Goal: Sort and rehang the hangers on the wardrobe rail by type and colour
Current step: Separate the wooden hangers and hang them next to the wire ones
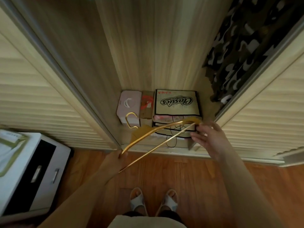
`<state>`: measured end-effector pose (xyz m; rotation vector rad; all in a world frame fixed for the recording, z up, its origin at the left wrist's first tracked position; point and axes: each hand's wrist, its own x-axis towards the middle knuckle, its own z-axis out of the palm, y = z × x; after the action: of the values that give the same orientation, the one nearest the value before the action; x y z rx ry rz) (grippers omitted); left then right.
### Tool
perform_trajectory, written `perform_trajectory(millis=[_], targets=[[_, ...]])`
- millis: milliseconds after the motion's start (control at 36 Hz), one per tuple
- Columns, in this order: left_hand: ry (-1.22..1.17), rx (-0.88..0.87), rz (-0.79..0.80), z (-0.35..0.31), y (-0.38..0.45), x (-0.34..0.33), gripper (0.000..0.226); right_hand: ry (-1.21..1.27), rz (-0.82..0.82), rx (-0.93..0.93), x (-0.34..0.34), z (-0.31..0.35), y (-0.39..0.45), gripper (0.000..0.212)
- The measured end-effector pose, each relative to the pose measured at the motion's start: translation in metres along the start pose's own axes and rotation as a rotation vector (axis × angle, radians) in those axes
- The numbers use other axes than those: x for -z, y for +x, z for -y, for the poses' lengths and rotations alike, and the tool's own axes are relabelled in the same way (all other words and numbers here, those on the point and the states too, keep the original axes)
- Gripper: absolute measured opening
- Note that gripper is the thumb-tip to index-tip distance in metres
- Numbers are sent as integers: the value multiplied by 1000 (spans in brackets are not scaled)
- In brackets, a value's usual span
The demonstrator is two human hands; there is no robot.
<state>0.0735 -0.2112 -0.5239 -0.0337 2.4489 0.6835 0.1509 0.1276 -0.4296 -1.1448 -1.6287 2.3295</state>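
Both hands on gold hanger: left hand fingers grip one end; right hand fingers spread, touching other.

Gold hanger, pale wardrobe.
Camouflage garment in olive, black, white; pink box; beige bag with black lettering.
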Motion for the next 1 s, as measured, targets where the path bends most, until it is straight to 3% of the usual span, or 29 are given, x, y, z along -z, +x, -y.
perform_trajectory(millis=[56,111,222,333,417,556,611,722,861,944,1000], targets=[[-75,35,-46,-8,-8,0,21,-189,-93,-7,-4,-10,1,43],[-249,59,-36,-24,-15,-3,18,-306,-25,-61,-11,-23,-2,54],[-576,91,12,-64,-20,-16,20,-522,232,-161,-38,-44,-31,41],[-914,137,89,-107,-30,-26,26,-495,419,-176,-60,-60,-48,41],[-1193,165,186,-130,-39,-32,19,-435,459,-156,-67,-64,-54,35],[-1220,88,280,-155,-47,-38,20,-605,335,-24,-63,-48,-51,23],[-1113,10,359,-167,-50,-32,15,-633,230,48,-59,-39,-51,12],[-833,-109,538,-203,-57,2,21,-548,-38,50,-45,-14,-49,17],[-557,-503,219,-286,-67,108,33,-556,-285,297,-37,77,-41,18],[-390,-728,-99,-327,-72,165,22,-612,-384,508,-37,145,-46,23],[-266,-838,-324,-345,-77,193,27,-608,-422,619,-40,188,-51,21]])
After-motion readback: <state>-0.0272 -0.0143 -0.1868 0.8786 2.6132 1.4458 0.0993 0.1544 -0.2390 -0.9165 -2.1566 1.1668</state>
